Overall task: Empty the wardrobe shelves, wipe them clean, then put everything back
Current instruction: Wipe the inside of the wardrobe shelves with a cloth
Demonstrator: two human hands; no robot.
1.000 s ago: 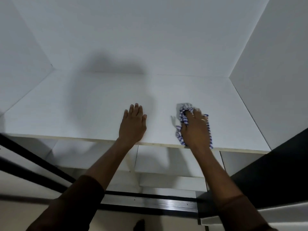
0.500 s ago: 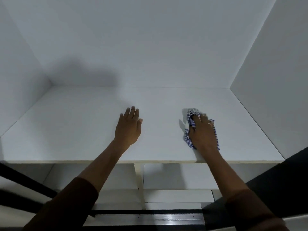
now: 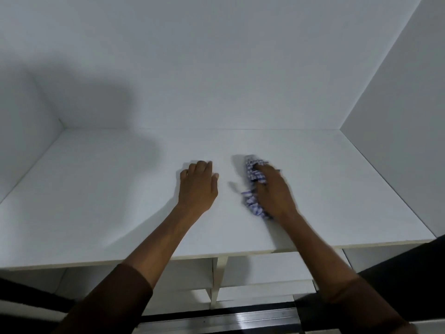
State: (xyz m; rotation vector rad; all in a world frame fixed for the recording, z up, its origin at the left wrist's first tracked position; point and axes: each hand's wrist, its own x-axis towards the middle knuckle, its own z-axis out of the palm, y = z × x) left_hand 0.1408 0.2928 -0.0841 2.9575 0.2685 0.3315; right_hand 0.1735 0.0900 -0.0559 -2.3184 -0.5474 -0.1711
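The wide white laminate wardrobe shelf (image 3: 96,213) fills most of the view, a flat board boxed in by the white back and side walls, and nothing stands on it. Below its front edge sit the smaller white lower shelves (image 3: 265,268), split by a thin upright divider, and below those a metal sliding-door track (image 3: 216,321). Near the middle of the big shelf, well forward of the back wall, the left hand (image 3: 198,186) rests palm-down with its fingers curled under at the tips and holding nothing — it looks like a brace. Just to the right of it, not touching, the right hand (image 3: 273,191) presses down on a bunched blue-and-white checked cloth (image 3: 252,189), fingers bent over the wad and gripping it; the hand is blurred, so the exact hold is hard to read. The wiping step seems to be in hand, with the restocking not yet begun. The risks from here are small ones: the far corners by the back wall could be skipped because the reach is long, the loose tail of the cloth could slip out from under the palm, and weight leaned on the bracing hand could strain the board.
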